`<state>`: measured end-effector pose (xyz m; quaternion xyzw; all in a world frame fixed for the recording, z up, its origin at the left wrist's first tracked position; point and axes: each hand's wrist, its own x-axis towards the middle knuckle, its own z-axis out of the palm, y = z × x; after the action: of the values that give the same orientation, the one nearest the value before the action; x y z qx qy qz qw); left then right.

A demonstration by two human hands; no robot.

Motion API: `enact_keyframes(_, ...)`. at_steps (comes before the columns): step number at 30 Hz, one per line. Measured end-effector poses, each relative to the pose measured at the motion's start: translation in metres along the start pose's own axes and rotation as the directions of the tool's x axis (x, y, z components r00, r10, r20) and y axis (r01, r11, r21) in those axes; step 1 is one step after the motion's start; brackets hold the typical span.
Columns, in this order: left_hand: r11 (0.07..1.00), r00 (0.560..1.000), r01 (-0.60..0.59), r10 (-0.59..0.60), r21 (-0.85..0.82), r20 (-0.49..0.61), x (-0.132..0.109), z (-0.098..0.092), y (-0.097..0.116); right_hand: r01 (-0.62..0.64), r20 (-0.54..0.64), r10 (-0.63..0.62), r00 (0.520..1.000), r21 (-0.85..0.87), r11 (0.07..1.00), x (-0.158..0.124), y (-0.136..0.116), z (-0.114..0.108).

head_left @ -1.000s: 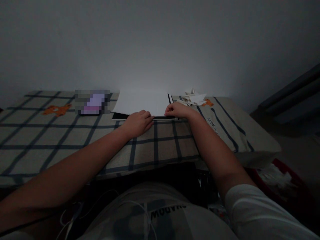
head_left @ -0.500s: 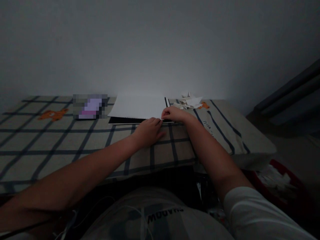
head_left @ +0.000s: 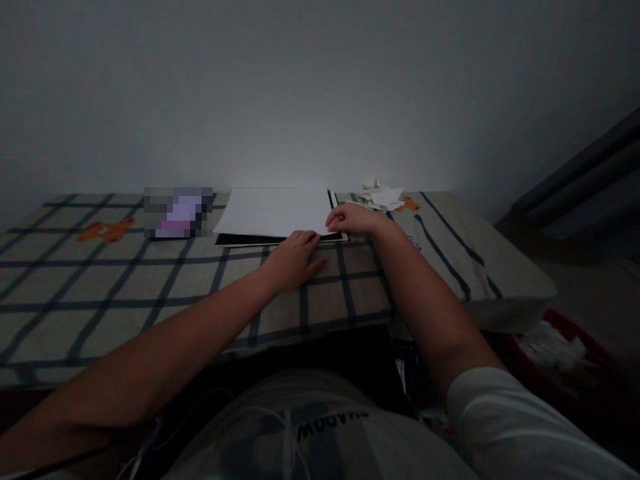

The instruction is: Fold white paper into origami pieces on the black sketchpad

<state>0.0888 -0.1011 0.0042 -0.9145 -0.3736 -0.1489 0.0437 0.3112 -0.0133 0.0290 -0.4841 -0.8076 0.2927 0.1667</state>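
A white sheet of paper [head_left: 273, 210] lies on a dark board [head_left: 240, 239] at the far side of a checked cloth surface [head_left: 125, 280]. My left hand [head_left: 295, 257] rests flat on the cloth just below the board's near edge, fingers stretched out. My right hand [head_left: 353, 219] sits at the sheet's near right corner, its fingers curled and pinched on the paper's edge.
A pile of folded white paper pieces [head_left: 380, 195] lies beyond my right hand by the wall. A blurred purple object [head_left: 177, 212] sits left of the sheet. A red basket with white scraps [head_left: 555, 343] stands on the floor at the right.
My left hand slid right along the board's near edge towards the right hand. My right hand has stayed at the sheet's corner, shifting only a little.
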Motion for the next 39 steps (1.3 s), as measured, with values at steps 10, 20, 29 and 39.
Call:
enact_keyframes(10,1.0,0.999,0.02,-0.019,-0.015,0.034,0.0,0.0,0.0,-0.026,0.069,0.034,0.997,-0.119,0.993,-0.002,0.003,-0.006)
enact_keyframes(20,1.0,0.999,0.015,-0.014,-0.014,0.043,0.002,-0.002,0.0,-0.076,-0.036,0.076,0.996,0.003,0.997,-0.008,-0.003,-0.013)
enact_keyframes(29,1.0,1.0,0.001,-0.001,-0.018,0.013,0.0,0.002,-0.002,-0.004,0.066,0.013,0.998,-0.123,0.992,-0.006,-0.004,-0.005)
enact_keyframes(39,0.999,1.0,0.014,-0.013,-0.028,0.02,0.0,0.002,-0.003,-0.014,0.105,0.035,0.994,-0.191,0.981,-0.007,-0.013,-0.005)
